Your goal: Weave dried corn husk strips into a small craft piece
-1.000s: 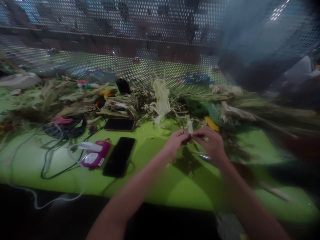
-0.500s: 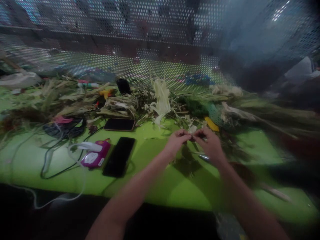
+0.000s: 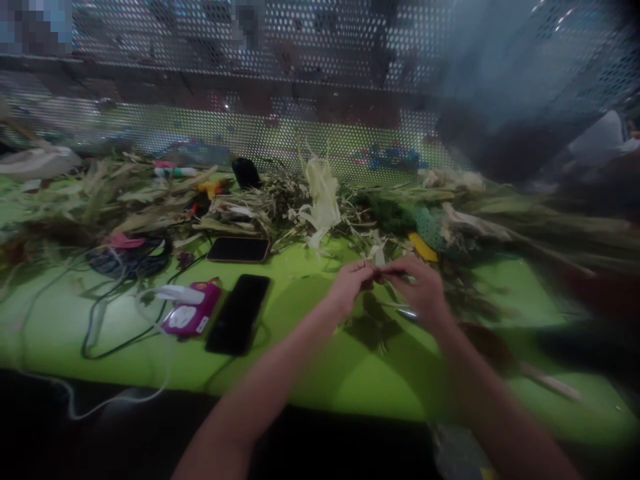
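Observation:
My left hand (image 3: 353,285) and my right hand (image 3: 418,285) meet fingertip to fingertip over the green table (image 3: 310,373). Both are closed in a pinch around a small pale piece of husk (image 3: 379,255), whose upper part sticks up above the fingers. Its lower end is hidden by my fingertips. Just under my right hand lies a thin metal tool (image 3: 406,312), partly covered. Beyond my hands a pale corn-husk figure (image 3: 323,197) stands upright among dried scraps.
Two dark phones (image 3: 239,313) and a purple power adapter (image 3: 193,310) with cables lie at the left. Dried husks (image 3: 165,200) pile along the back, before a perforated metal screen (image 3: 280,127). A yellow object (image 3: 423,247) is right of centre; a wooden-handled tool (image 3: 550,381) lies at the right.
The pale piece between my fingers now stands taller and has shifted slightly left. My fingertips have moved a little closer together; my arms are almost unmoved.

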Motion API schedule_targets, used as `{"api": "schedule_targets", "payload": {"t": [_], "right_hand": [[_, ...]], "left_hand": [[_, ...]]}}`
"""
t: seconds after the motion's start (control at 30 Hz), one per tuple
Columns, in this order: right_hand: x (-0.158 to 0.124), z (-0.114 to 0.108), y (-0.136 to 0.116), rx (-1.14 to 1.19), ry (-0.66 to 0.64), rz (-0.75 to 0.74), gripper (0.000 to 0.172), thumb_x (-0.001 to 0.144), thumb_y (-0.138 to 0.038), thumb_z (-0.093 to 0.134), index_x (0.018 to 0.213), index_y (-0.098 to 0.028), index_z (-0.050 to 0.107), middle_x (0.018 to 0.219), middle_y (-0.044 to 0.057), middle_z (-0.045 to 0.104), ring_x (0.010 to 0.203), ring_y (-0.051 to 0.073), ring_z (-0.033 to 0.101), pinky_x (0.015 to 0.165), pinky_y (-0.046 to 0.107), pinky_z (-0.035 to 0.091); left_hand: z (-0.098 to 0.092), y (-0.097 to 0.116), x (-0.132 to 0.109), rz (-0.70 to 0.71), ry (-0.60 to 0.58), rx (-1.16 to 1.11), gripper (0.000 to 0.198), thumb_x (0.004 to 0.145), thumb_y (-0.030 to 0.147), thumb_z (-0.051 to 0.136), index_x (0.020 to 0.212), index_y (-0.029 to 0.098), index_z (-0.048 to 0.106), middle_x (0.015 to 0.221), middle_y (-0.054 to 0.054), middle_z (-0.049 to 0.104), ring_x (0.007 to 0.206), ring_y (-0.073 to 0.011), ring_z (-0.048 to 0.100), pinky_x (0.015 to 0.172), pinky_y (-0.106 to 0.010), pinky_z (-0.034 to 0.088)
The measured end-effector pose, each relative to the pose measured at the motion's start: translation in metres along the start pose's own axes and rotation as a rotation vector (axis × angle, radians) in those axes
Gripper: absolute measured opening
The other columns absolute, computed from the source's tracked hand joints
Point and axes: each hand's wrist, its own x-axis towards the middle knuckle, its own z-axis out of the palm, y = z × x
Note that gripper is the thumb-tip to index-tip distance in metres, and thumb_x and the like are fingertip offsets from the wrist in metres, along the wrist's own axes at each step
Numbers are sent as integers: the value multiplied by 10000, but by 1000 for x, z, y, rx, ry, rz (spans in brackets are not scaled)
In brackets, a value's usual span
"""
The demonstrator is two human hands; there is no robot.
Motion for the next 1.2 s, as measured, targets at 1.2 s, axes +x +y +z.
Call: {"api": "schedule_targets", "payload": {"t": [1.2], "right_hand": [[1,0,2,-23,-24,57,89,854,-261,647,880,-231,726,836,43,699,776,197,634,715,349,512]], "left_hand": [[-3,-4,2,21,-15,17,82,735,227,664,731,152,632,734,-21,641,679,-99,546,696,-254,390]]}}
